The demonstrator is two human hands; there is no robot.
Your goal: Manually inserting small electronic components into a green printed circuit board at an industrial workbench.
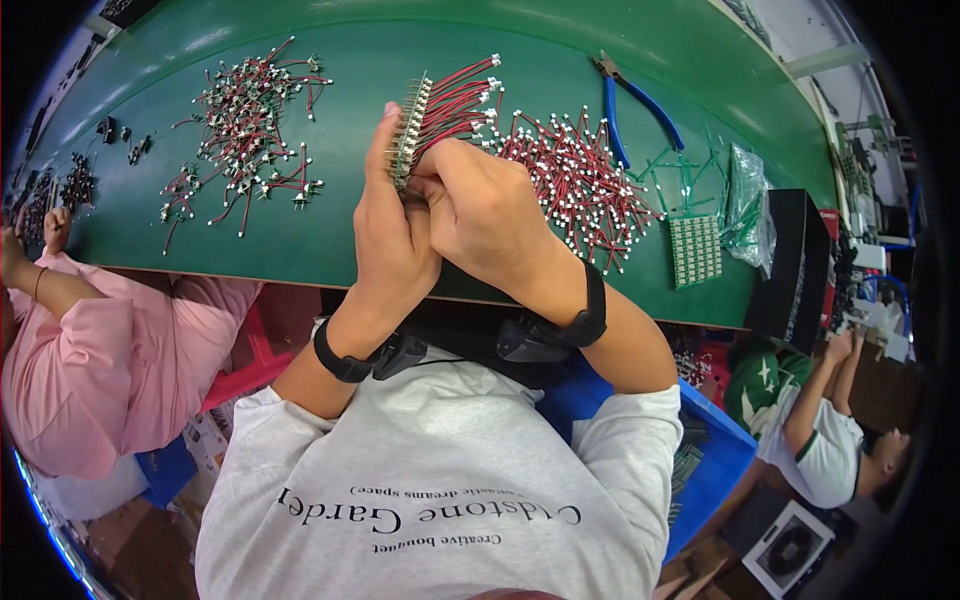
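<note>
Upright above the table, a circuit board panel (410, 130) with a row of small parts along it is gripped by my left hand (388, 230), thumb along one face. Several red and black connector wires (465, 105) with white plugs stick out of the panel's right side. My right hand (487, 205) is curled closed against the panel's lower end, and its fingertips are hidden, so what they pinch does not show. Right of that hand lies a big pile of connector wires (580, 180). A heap of small boards with wires attached (245, 115) spreads over the table's left part.
Blue-handled cutters (640, 105) lie behind the wire pile. A flat board panel (695, 250), green plastic strips (685, 175), a clear plastic bag (748, 205) and a black box (790, 270) are at the right. People sit at left, in pink (90, 350), and at right (825, 440).
</note>
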